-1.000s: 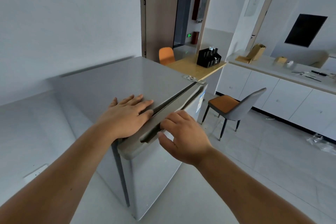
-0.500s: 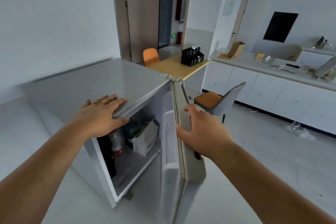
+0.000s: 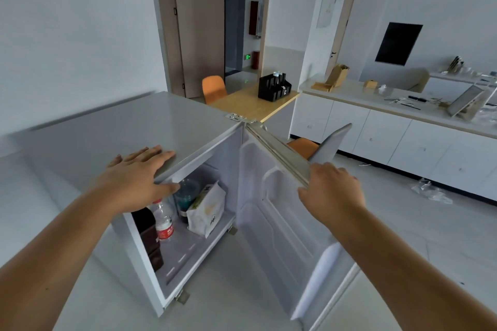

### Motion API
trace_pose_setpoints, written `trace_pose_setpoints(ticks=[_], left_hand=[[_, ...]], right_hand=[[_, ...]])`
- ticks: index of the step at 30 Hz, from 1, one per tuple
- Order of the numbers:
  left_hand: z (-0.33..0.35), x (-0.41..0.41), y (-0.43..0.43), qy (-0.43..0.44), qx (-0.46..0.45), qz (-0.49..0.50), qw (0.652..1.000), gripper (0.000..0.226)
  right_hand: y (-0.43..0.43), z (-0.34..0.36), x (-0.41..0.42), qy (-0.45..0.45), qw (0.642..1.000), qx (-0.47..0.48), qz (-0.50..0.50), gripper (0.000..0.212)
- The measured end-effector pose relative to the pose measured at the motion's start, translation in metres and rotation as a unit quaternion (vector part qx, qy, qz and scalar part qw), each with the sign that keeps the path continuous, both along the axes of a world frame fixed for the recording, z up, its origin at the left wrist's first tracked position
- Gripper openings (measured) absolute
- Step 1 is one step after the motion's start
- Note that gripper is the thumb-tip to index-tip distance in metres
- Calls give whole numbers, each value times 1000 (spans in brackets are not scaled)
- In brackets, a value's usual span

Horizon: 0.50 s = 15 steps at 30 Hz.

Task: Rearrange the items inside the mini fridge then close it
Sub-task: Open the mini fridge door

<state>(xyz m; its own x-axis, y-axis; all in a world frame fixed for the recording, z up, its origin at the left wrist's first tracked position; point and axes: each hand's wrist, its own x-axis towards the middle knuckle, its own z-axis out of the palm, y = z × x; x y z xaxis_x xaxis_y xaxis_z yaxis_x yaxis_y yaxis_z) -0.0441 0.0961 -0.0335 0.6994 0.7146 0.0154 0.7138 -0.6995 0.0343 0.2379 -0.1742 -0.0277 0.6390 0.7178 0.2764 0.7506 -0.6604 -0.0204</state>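
The grey mini fridge (image 3: 113,131) stands open in front of me. My left hand (image 3: 137,177) lies flat on its top near the front edge, fingers spread, thumb hooked under the rim. My right hand (image 3: 332,191) grips the top edge of the fridge door (image 3: 277,226), which is swung wide to the right. Inside on the shelf stand a dark bottle (image 3: 147,234), a clear water bottle with a red label (image 3: 164,220), a lidded cup with dark green contents (image 3: 187,196) and a white bag (image 3: 208,209).
A grey chair with an orange seat (image 3: 322,145) stands just behind the open door. A wooden table (image 3: 252,103) with a black organiser (image 3: 274,87) lies beyond the fridge. White cabinets (image 3: 390,137) run along the right wall. Plastic wrap (image 3: 430,191) lies on the floor.
The fridge door went from shut to wide open, pulled right by my right hand. The items inside came into view. My left hand stayed on the fridge top.
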Motion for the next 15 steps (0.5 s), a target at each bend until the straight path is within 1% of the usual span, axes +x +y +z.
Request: trace_pose_setpoints(ticks=[5,6,9,13,15], left_hand=[[-1,1,2,-7,2,-4,1000,93],[-1,1,2,-8,4,-4,1000,94],[-2,0,2,-12,4,-4,1000,94],[-4,0,4,-13,6,-5,1000,95],[-5,-1,5,-16,8,-5,1000,96]], right_hand=[[-2,3,22,1,998,-13,-55,9],[-3,4,27,2,998,-14,-62,10],[-5,3,38,2,997,-21,-78,20],[-5,0,49,-38,993,-48,-101,30],[-4,-1,54,-40,992,-56,-106,33]])
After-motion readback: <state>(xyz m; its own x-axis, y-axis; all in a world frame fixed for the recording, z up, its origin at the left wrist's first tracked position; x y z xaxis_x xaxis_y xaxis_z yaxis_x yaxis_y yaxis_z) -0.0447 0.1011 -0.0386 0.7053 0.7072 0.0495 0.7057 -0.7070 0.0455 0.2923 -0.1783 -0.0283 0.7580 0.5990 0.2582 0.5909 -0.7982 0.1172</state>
